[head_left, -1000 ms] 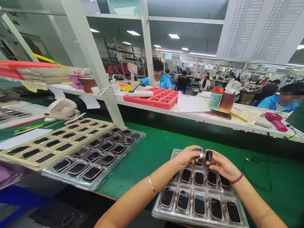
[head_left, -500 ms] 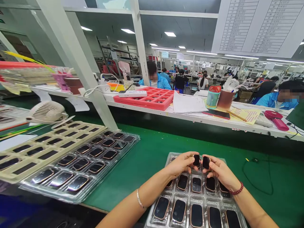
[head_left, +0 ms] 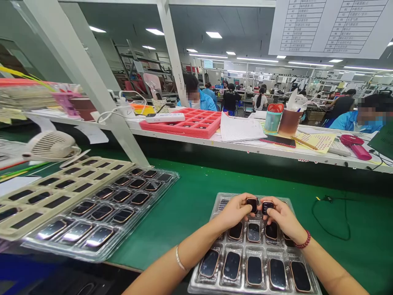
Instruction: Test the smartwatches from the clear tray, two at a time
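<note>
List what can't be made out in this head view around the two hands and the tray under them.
- Tray pockets beneath the left hand and right hand: hidden by the hands.
- Near edge of the clear tray: cut off by the bottom edge.
- Backs of the two watch bodies, left and right: covered by fingers.
- Hanging chart: print too small, top cut off.
- Left-hand trays: cut off by the left edge.

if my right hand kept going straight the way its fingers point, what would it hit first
Probably the small dark rounded-rectangle watch case held in the left hand; the right hand points left toward it, though depth is unclear.
</note>
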